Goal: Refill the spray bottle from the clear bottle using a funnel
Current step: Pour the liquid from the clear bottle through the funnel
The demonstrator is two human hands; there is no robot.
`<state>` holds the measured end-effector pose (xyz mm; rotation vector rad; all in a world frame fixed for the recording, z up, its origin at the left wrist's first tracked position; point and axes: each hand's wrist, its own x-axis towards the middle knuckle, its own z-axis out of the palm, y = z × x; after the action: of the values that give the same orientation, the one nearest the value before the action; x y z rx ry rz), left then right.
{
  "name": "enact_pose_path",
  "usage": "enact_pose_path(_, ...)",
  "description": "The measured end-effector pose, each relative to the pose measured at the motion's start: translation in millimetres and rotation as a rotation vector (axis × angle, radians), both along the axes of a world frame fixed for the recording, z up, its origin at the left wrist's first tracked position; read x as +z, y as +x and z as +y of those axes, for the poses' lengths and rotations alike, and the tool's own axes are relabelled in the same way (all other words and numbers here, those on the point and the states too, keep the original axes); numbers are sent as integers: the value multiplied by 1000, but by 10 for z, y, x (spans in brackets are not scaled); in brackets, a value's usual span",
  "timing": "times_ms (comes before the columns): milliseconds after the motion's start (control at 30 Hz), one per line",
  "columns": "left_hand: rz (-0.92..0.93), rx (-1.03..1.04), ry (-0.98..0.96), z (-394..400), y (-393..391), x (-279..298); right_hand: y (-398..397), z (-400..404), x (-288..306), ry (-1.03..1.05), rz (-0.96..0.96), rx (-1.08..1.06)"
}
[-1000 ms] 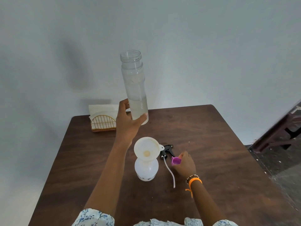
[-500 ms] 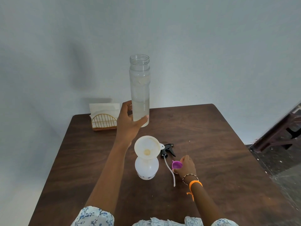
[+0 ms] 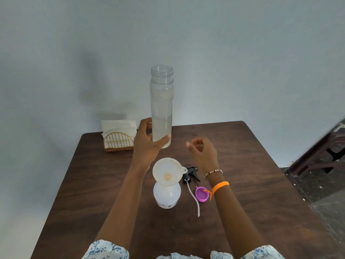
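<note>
Left hand [image 3: 147,144]: wrapped around the clear bottle [image 3: 161,105], upright, uncapped, above the counter [image 3: 261,202].
Right hand [image 3: 203,154]: loosely curled, empty, raised.
Funnel [image 3: 167,173]: seated in spray bottle [image 3: 166,195].
Purple cap [image 3: 201,194]: on counter beside it.

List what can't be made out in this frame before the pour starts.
- Head view: spray bottle fill level; its cloudy wall and the funnel over its neck hide it.
- Right hand fingers: motion blur.
- Print on the clear bottle, held by the left hand: too small.
- Trigger sprayer: partly behind the funnel's tab.
</note>
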<state>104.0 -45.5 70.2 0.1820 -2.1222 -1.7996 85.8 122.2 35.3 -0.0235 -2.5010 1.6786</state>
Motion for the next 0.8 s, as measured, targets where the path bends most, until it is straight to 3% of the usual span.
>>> enact_pose_path(200,50,-8,-6,1,25,23,-16,-418,881,-295,191,220)
enact_pose_path(600,70,-43,-22,30,31,11,-37,-634,1218,-201,360,145)
enact_pose_path(800,-14,-183,-40,19,49,17,-12,-503,1193,-159,398,139)
